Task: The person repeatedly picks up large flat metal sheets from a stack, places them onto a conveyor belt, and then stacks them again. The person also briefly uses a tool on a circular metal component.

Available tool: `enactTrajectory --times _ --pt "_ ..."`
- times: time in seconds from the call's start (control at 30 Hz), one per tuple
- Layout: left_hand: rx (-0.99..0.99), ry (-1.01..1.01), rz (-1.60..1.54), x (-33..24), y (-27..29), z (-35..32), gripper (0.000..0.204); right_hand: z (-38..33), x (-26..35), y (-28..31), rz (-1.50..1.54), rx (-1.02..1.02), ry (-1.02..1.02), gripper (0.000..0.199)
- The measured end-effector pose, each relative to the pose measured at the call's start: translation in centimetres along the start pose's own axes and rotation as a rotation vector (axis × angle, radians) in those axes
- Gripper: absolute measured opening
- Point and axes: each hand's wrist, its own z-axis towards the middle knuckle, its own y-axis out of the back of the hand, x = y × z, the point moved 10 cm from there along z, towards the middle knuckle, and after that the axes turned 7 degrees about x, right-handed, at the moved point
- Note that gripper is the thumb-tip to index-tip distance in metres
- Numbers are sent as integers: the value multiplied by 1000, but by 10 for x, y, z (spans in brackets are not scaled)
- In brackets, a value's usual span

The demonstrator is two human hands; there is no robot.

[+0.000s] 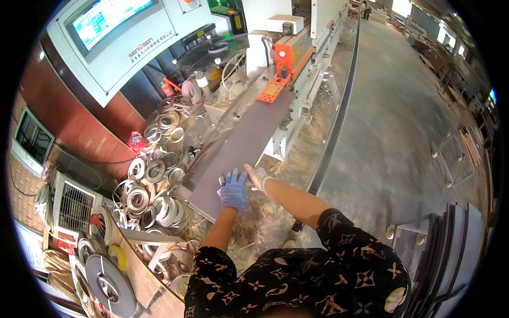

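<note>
A long dark brown-grey board [241, 140] lies ahead of me, its far end at an orange perforated guard [274, 89] on a large machine. My left hand [233, 192], in a blue glove, rests flat on the near part of the board with its fingers spread. At the board's right edge is my right hand [259, 178], in a pale glove. Its thumb lies over the top near the edge, while the other fingers are partly hidden along the side, so it appears to hold the board there.
Many rolls of edge-banding tape [138, 197] are heaped on the floor to the left. A control panel with a lit screen [108, 21] hangs at upper left. A dark floor grate [334, 132] runs along the machine's right. Stacked panels [450, 254] stand at lower right.
</note>
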Motion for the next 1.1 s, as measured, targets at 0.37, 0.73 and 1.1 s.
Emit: enactTrajectory --times 0.37,0.73,1.1 --pt "177 60 -45 3 18 17 69 -151 -31 49 189 399 116 48" --pt "144 241 -170 5 -56 167 58 -337 -173 306 806 -310 437 40" --pt "132 -318 -545 -315 -15 82 59 -908 -486 451 559 -2201 769 37"
